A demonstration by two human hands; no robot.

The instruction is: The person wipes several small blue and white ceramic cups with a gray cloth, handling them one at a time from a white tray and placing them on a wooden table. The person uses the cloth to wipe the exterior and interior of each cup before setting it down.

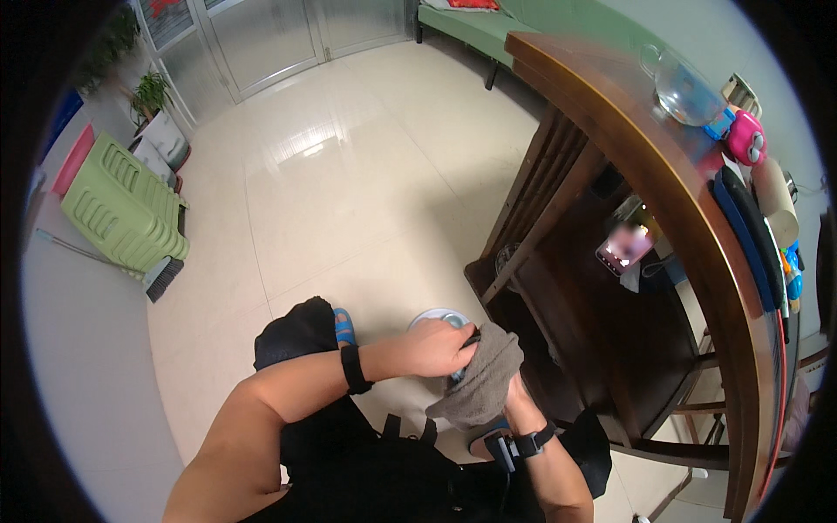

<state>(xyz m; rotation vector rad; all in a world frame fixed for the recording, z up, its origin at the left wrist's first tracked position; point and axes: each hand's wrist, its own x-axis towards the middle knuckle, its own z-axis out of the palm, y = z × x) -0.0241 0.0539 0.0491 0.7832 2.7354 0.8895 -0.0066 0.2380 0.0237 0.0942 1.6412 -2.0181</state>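
In front of my lap, my left hand (438, 346) pinches a small dark object (471, 340) beside a grey-brown cloth (480, 382). What this object is cannot be told, since the fingers and the cloth hide most of it. My right hand (514, 392) is largely covered by the cloth and holds it from below and the right. A bluish, shiny bit (458, 374) shows under the left fingers at the cloth's edge. Below the left hand, a round white rim (428, 315) is partly visible, with something clear or glassy inside it.
A dark wooden table (628, 131) curves along the right, bearing a glass jug (686, 88) and a pink toy (747, 137). A lit phone (624, 248) lies on a lower wooden surface. Stacked green stools (124, 202) and a broom (163, 278) stand left.
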